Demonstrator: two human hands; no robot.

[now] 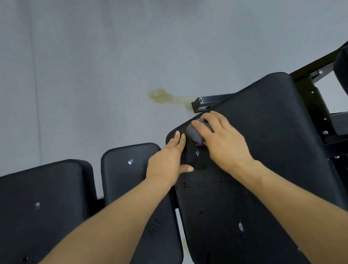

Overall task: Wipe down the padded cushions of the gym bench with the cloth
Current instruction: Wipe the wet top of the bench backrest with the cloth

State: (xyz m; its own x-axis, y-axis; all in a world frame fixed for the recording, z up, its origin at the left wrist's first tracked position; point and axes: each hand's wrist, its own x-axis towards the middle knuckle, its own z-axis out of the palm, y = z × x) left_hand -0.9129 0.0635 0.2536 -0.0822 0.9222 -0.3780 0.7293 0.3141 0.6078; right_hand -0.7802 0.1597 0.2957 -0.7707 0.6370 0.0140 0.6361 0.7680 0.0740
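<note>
The right hand (217, 141) presses the bunched grey cloth (195, 134) at the large cushion's (274, 144) far-left corner, fingers curled over it, the unwiped length running near-right.

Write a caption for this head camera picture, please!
Right hand rubs a grey cloth on the big bench cushion; left hand rests flat.

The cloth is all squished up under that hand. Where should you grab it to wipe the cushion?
Grab the bunched grey cloth from above, palm on top and fingers curled over its far edge, as the right hand does. It is a soft wad lying on the back cushion, so pressing down probably keeps it gathered.
</note>
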